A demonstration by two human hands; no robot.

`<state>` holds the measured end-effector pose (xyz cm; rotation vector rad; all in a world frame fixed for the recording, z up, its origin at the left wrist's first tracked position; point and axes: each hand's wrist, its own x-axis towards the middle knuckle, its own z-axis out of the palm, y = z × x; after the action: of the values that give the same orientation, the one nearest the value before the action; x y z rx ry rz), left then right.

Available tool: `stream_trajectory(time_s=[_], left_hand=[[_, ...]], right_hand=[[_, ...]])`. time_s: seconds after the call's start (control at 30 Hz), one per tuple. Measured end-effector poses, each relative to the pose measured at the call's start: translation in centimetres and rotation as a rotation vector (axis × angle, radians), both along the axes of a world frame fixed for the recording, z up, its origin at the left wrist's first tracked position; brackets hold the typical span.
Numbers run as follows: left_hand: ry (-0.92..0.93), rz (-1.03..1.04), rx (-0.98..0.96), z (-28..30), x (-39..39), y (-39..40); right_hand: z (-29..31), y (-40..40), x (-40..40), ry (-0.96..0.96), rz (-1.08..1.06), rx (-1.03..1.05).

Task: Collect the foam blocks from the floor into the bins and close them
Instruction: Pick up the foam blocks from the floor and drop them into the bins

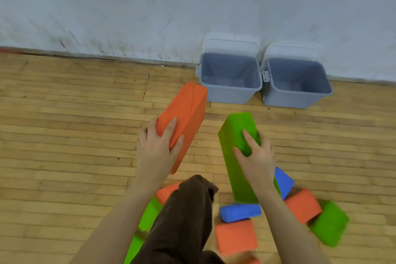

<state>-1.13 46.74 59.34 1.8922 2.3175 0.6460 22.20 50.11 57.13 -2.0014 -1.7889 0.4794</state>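
- A scuffed white wall fills the top of your view, meeting a wooden plank floor along a dark baseboard line.
- Two grey bins and stand side by side against that wall, lids tipped back open, interiors showing nothing but bare grey plastic.
- Your brown trouser leg rises between your forearms at the bottom centre.
- A long green block is lifted off the floor, your right hand clamped around its upper part.
- A long orange block is held up, tilted toward the left bin, your left hand gripping its near end.
- Loose foam blocks lie scattered on the floor around your leg: a green one, orange ones and, blue ones and, with more green to the left.
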Motion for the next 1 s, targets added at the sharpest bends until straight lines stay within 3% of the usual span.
stream_trajectory(time_s=[0.33, 0.57, 1.0], left_hand=[[-0.053, 0.124, -0.119, -5.6, -1.4, 21.6], [-0.024, 0.160, -0.154, -5.0, -2.8, 37.0], [-0.039, 0.093, -0.213, -10.9, 4.2, 65.8]], right_hand=[[-2.1, 26.2, -2.9, 0.013, 0.130, -0.031], [-1.1, 43.0, -5.0, 0.016, 0.183, 0.003], [-9.2, 68.3, 2.4, -0.099, 0.127, -0.217]])
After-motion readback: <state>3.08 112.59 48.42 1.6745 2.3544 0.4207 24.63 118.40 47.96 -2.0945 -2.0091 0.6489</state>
